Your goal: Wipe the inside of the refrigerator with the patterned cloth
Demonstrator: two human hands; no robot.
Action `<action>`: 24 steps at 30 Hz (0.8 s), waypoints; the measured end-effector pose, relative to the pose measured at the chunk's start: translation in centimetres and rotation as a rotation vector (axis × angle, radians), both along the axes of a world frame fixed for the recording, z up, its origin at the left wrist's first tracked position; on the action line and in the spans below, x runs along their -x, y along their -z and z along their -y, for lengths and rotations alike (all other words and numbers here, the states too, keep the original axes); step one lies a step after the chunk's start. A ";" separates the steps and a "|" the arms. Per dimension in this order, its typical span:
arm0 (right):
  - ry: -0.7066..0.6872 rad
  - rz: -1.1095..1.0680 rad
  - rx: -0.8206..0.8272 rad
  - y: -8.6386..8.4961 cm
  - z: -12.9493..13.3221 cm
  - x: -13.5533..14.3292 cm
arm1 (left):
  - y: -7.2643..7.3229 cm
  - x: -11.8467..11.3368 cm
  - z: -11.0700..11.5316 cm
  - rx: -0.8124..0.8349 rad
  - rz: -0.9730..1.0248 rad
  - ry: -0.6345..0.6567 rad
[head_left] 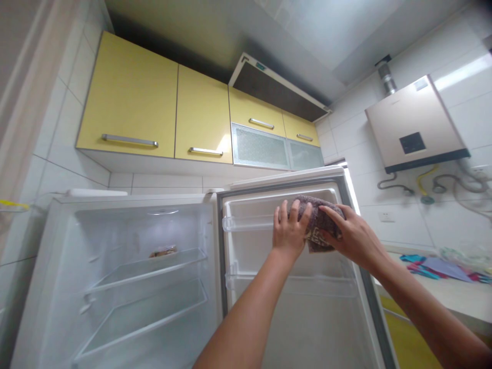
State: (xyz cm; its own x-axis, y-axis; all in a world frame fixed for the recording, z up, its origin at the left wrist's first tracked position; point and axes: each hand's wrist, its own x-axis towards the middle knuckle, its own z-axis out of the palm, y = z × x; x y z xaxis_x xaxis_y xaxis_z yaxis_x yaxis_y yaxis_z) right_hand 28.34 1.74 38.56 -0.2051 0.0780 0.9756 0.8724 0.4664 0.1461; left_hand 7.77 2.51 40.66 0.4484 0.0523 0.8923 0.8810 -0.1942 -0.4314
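A folded brown-purple cloth (322,230) is between my two hands, in front of the open refrigerator door (253,251). My left hand (290,228) lies against the cloth's left side with its fingers bent over it. From the right, my right hand (351,236) grips the cloth between thumb and fingers. Both hands are near the upper door shelf (249,223), a clear plastic rail partly hidden behind them. Lower on the door runs a second clear shelf (319,286).
Left of the door stands the open refrigerator compartment with glass shelves (149,305) and a small packaged item (163,251). Yellow cabinets (130,97) hang above. At right are a water heater (417,123) and a counter (461,300) bearing colourful cloths (442,267).
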 end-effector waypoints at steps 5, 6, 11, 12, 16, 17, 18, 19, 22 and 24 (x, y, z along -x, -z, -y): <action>0.174 0.022 -0.168 0.9 1.5 3.1 | -0.2 3.2 0.5 0.170 0.064 0.023; 0.174 0.054 -0.158 1.1 1.6 4.1 | -0.3 3.7 0.6 0.186 0.033 0.024; 0.139 0.073 -0.100 1.1 0.5 9.2 | -0.8 4.0 0.8 0.252 0.048 0.030; 0.139 0.066 -0.098 0.8 0.1 10.1 | -0.9 4.1 0.8 0.269 0.057 0.047; 0.113 0.095 -0.106 -0.2 -0.8 12.2 | -1.8 5.8 0.8 0.366 -0.041 0.138; 0.110 0.108 -0.113 -0.3 -1.0 12.4 | -2.0 6.6 0.9 0.387 -0.081 0.152; 0.112 0.124 -0.123 -0.3 -1.1 12.5 | -2.3 7.5 1.0 0.401 -0.114 0.157; 0.118 0.140 -0.133 -0.3 -1.2 12.5 | -2.5 8.5 1.2 0.408 -0.130 0.151; 0.145 0.187 -0.161 -0.1 -1.5 11.5 | -3.0 11.9 1.6 0.408 -0.081 0.054; 0.156 0.215 -0.190 0.1 -1.8 10.4 | -3.0 14.4 1.8 0.399 -0.014 -0.050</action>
State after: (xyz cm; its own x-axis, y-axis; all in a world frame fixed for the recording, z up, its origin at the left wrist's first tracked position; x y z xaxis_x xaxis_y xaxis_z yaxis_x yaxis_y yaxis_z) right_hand 17.97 3.50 38.41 -0.4075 -0.0548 0.9116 0.8711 0.2762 0.4060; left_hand -6.63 0.73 43.66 0.4484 0.4157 0.7913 0.8883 -0.3056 -0.3428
